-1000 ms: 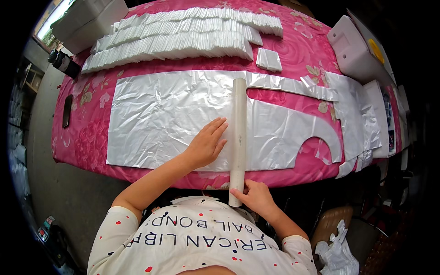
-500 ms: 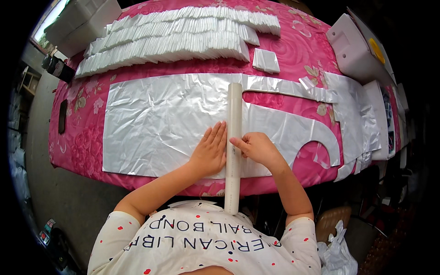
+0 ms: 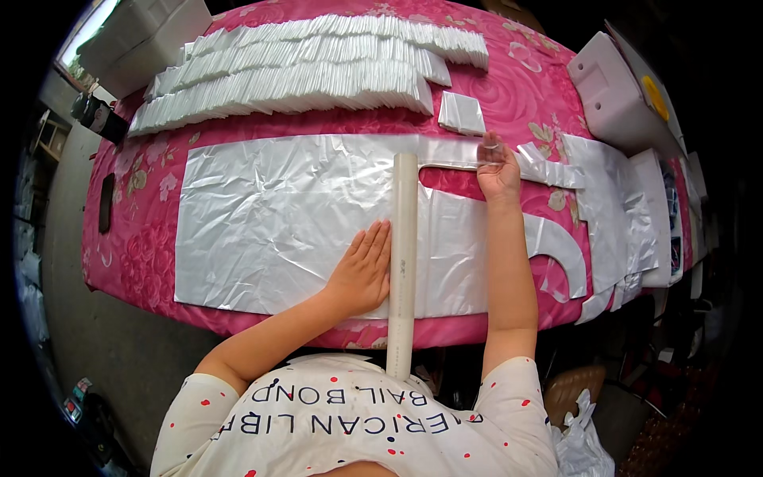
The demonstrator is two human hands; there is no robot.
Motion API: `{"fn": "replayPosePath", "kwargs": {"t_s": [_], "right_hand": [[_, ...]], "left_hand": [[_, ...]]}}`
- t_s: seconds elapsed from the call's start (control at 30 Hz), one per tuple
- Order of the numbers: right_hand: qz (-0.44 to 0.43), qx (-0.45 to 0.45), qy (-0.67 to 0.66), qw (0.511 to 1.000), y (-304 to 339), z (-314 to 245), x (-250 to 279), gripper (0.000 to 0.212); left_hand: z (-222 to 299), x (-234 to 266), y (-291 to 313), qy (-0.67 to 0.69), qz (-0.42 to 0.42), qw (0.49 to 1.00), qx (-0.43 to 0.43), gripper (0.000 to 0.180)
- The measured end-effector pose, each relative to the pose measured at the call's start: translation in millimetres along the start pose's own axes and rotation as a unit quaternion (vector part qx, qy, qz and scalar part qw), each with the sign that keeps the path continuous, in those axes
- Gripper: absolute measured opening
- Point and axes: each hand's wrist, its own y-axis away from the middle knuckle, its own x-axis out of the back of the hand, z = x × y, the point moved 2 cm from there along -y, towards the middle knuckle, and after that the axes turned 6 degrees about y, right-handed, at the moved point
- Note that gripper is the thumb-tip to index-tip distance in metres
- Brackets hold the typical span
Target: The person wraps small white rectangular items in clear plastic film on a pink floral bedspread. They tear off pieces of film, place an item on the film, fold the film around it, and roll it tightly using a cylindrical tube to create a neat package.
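Left hand (image 3: 362, 270) lies flat, fingers together, on the sheet (image 3: 254, 222) and against the tube (image 3: 404, 246), which crosses it; right hand (image 3: 499, 170) is at the far strip (image 3: 449, 151), fingers blurred, can't tell if pinching. Step looks like pinning the sheet at the tube while handling its cut-out side, so next move likely calls for a sure hold on the strip without the tube slipping. Tube overhangs the near table (image 3: 350, 337) edge toward the shirt (image 3: 350, 449); room left toward the phone (image 3: 106, 204), while packs (image 3: 278, 91) crowd the far side and the pile (image 3: 610, 215) the right.
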Motion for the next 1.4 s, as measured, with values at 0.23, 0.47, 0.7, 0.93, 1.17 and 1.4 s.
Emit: {"fn": "replayPosePath", "kwargs": {"t_s": [0.23,0.47,0.7,0.93,1.17,1.4], "right_hand": [[-0.053,0.148,-0.007,0.988,-12.4,-162.0,38.8,0.032],[-0.228,0.116,0.240,0.937,93.8,-45.2,-123.6,0.033],[-0.362,-0.002,0.498,0.788,180.8,211.9,-175.6,0.035],[-0.453,0.155,0.732,0.485,209.5,330.8,-163.0,0.055],[-0.520,0.188,0.622,0.555,246.0,200.2,-146.3,0.056],[-0.314,0.291,0.725,0.539,227.5,51.2,-65.2,0.042]], "left_hand": [[1.6,-1.7,-1.1,0.002,0.007,1.000,-0.007,0.065],[1.9,-0.3,-0.3,-0.004,0.013,1.000,-0.010,0.064],[0.3,-7.9,2.6,-0.005,0.093,0.994,-0.053,0.062],[-0.4,-13.9,-3.9,0.009,0.047,0.998,-0.047,0.062],[-8.4,1.6,-1.2,0.287,0.150,0.946,-0.006,0.061],[-51.6,33.1,-57.3,0.716,0.130,0.665,0.169,0.049]]}}
